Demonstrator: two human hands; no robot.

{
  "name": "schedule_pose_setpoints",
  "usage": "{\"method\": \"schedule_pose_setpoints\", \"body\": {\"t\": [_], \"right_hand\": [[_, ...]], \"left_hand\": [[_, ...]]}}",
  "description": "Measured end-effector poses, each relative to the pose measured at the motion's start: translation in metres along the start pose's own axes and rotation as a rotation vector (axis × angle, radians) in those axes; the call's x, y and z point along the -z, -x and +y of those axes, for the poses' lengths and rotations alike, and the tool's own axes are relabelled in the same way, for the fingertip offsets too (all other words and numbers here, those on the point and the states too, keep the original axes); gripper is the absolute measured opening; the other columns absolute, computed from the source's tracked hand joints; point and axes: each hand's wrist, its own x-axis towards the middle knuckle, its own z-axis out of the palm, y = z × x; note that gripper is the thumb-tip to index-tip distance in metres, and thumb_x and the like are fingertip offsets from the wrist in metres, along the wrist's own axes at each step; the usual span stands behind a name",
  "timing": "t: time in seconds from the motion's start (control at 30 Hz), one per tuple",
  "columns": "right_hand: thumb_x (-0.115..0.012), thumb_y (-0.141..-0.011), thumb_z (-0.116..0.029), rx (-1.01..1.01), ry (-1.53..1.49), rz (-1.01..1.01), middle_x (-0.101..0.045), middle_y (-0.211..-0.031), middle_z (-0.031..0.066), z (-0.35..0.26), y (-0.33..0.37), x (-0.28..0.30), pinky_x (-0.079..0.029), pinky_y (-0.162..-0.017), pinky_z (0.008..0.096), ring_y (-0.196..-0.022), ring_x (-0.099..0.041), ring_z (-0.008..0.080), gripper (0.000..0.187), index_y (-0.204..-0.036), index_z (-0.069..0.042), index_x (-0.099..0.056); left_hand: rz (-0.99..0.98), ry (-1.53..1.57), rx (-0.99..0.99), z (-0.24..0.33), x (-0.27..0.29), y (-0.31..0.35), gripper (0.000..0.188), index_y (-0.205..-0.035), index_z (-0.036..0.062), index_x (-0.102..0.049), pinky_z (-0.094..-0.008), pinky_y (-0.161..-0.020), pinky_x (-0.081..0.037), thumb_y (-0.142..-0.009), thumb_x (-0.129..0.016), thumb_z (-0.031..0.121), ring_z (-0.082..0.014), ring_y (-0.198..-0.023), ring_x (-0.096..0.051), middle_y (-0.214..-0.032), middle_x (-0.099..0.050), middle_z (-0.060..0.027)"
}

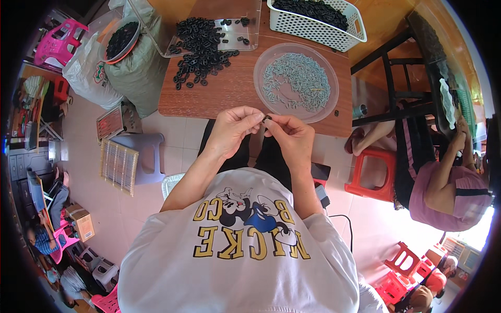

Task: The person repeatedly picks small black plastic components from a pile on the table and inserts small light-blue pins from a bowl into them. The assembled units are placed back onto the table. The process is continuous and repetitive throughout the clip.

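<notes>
My two hands meet fingertip to fingertip just off the near edge of the brown table. Between thumb and fingers, my right hand pinches a small black plastic piece. My left hand is closed in a pinch right against that piece; whatever it grips is hidden by the fingertips. Beyond my right hand, a round clear plastic tray holds many small silvery screws. Farther left, a heap of black oval pieces spills from a clear bin onto the tabletop.
A white perforated basket of black pieces stands at the back right. Full sacks, one bearing a bowl, flank the table's left. A blue-grey stool is at left. A person sits at right beside a red stool.
</notes>
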Motion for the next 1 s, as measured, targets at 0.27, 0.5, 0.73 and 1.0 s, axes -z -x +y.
{"method": "schedule_pose_setpoints", "body": {"t": [0.27,0.5,0.73,1.0], "right_hand": [[-0.068,-0.079,-0.006,0.07,0.194,0.043,-0.068,-0.075,0.009,0.007,0.002,-0.008,-0.047,-0.057,0.0203,-0.063,-0.064,0.009,0.015,-0.091,0.003,-0.068],[-0.068,-0.078,-0.004,0.19,0.24,0.088,-0.067,-0.077,0.01,0.01,0.002,-0.014,-0.047,-0.057,0.0208,-0.065,-0.064,0.01,0.015,-0.091,0.003,-0.068],[-0.067,-0.078,-0.002,0.151,0.278,0.062,-0.068,-0.077,0.0093,0.011,0.005,-0.018,-0.047,-0.057,0.021,-0.064,-0.063,0.01,0.013,-0.09,0.003,-0.067],[-0.066,-0.08,-0.001,-0.126,-0.016,-0.045,-0.067,-0.078,0.0112,0.02,-0.001,-0.018,-0.048,-0.059,0.0198,-0.063,-0.063,0.0123,0.011,-0.088,0.007,-0.066]], "left_hand": [[0.014,-0.129,-0.06,-0.001,0.006,0.001,0.011,-0.091,-0.0009,-0.066,-0.0206,-0.065,-0.046,-0.084,-0.064,0.007,-0.0082,-0.071,-0.057,-0.082,-0.065,-0.0053],[0.109,-0.008,-0.035,0.003,0.005,0.003,0.012,-0.094,-0.0008,-0.065,-0.021,-0.064,-0.05,-0.083,-0.065,0.005,-0.0093,-0.07,-0.06,-0.082,-0.066,-0.0057],[0.147,0.008,-0.048,0.0,0.014,0.003,0.018,-0.097,-0.0007,-0.064,-0.0194,-0.063,-0.05,-0.08,-0.067,0.001,-0.0109,-0.072,-0.062,-0.083,-0.066,-0.0073],[0.055,0.02,-0.001,-0.009,0.03,0.004,0.018,-0.097,-0.0037,-0.063,-0.0225,-0.067,-0.052,-0.08,-0.065,-0.001,-0.0141,-0.075,-0.063,-0.087,-0.067,-0.0116]]}}
